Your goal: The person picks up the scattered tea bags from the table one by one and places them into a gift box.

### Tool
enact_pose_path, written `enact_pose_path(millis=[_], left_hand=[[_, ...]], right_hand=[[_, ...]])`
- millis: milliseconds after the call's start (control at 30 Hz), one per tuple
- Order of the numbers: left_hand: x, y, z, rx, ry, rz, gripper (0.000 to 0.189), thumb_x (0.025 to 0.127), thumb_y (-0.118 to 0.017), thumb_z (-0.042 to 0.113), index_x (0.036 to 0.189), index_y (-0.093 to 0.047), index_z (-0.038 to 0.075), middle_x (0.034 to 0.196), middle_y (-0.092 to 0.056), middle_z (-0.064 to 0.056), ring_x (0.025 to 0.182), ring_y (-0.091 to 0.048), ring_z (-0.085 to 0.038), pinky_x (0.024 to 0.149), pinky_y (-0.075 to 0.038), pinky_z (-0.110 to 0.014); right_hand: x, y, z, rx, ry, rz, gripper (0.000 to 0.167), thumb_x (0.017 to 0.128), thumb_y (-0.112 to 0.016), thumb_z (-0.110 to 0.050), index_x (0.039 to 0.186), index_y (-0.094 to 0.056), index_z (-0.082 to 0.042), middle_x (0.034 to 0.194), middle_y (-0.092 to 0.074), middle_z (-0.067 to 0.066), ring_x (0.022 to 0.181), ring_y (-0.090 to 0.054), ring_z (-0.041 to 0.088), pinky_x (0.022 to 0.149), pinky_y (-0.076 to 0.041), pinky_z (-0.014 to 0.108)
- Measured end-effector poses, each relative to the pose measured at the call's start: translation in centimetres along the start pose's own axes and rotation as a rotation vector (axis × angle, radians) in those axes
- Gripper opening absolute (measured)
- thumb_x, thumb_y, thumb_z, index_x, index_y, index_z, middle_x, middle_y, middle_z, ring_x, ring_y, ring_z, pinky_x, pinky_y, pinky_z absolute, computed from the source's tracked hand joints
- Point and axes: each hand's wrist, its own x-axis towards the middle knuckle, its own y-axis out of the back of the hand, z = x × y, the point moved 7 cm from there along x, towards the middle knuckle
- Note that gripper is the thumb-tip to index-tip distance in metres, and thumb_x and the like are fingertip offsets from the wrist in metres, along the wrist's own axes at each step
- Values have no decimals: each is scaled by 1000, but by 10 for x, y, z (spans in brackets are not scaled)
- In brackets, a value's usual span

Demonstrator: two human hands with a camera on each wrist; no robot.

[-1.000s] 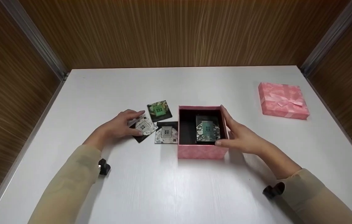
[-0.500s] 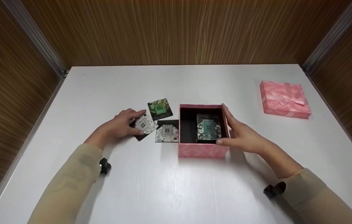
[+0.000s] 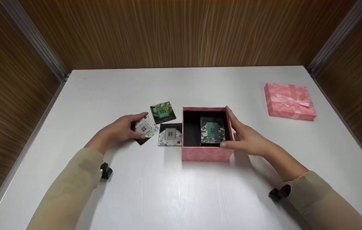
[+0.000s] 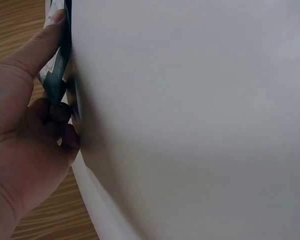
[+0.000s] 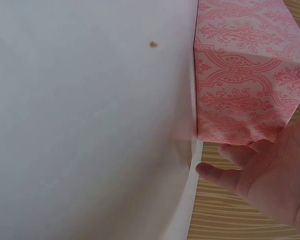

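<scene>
Left of centre in the head view, my left hand [image 3: 121, 128] pinches a flat square packet with a white floral print [image 3: 146, 127]. The left wrist view shows the thumb on that packet's face and curled fingers at its lower edge. Just beyond lies a green packet [image 3: 162, 112]. Another white floral packet [image 3: 170, 135] lies against the left side of an open pink gift box [image 3: 207, 154]. Inside the box's right half sits a dark green floral packet [image 3: 212, 132]. My right hand [image 3: 248, 139] holds the box's right side, thumb on the front rim.
A pink box lid with a ribbon bow [image 3: 290, 101] lies at the right of the white table [image 3: 174, 195]. Wooden panels [image 3: 181, 32] stand behind the table and at both sides. A black device sits at each wrist.
The left hand and its packet have shifted slightly left, away from the neighbouring packets. The right hand stays on the box. The whole view drifts a little.
</scene>
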Motion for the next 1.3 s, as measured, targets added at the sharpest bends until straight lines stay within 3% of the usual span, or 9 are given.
enact_pose_path(millis=[267,367,533,733,867,1067,1300], left_hand=[[-3,7,-4,-31,27,58,73,100,-70,14,166,-38,15,148,-57,-21,117,-55,-28,111,-40,-46],[-5,12,-2,-59,10,75,72,100,-65,9,167,-37,14,140,-61,-20,114,-55,-27,107,-41,-43],[-8,22,-2,-90,2,103,69,102,-65,6,166,-40,18,114,-66,-16,100,-56,-25,92,-44,-39],[-13,37,-1,-81,32,157,47,104,-64,8,150,-63,16,141,-65,-15,104,-56,-24,87,-45,-34],[-17,50,4,-94,23,225,39,103,-66,9,142,-70,13,145,-65,-11,100,-58,-24,77,-48,-26],[-22,64,17,-150,15,323,39,101,-75,16,140,-71,10,145,-65,-10,109,-61,-20,85,-48,-21],[-27,73,41,-202,-7,397,41,98,-79,24,138,-74,15,133,-71,-9,103,-62,-20,77,-50,-22]], right_hand=[[1,-1,1,-3,7,3,121,93,-82,-42,172,7,-21,176,-14,13,156,-28,39,123,-26,60],[2,0,1,0,9,4,121,93,-82,-42,172,7,-21,176,-14,13,156,-27,39,123,-26,60],[1,0,0,19,13,5,121,92,-83,-40,172,6,-24,176,-15,14,156,-28,39,123,-26,61],[0,-1,-1,36,9,2,121,92,-83,-39,172,6,-24,176,-12,12,158,-25,37,123,-26,60],[0,-1,0,40,14,4,121,92,-83,-39,172,6,-22,177,-10,9,159,-22,34,124,-25,59],[1,-1,0,12,13,15,121,92,-83,-41,172,5,-23,175,-16,13,155,-30,38,122,-28,60],[4,-3,1,2,14,6,120,92,-83,-43,172,5,-22,176,-12,13,156,-28,39,122,-28,62]])
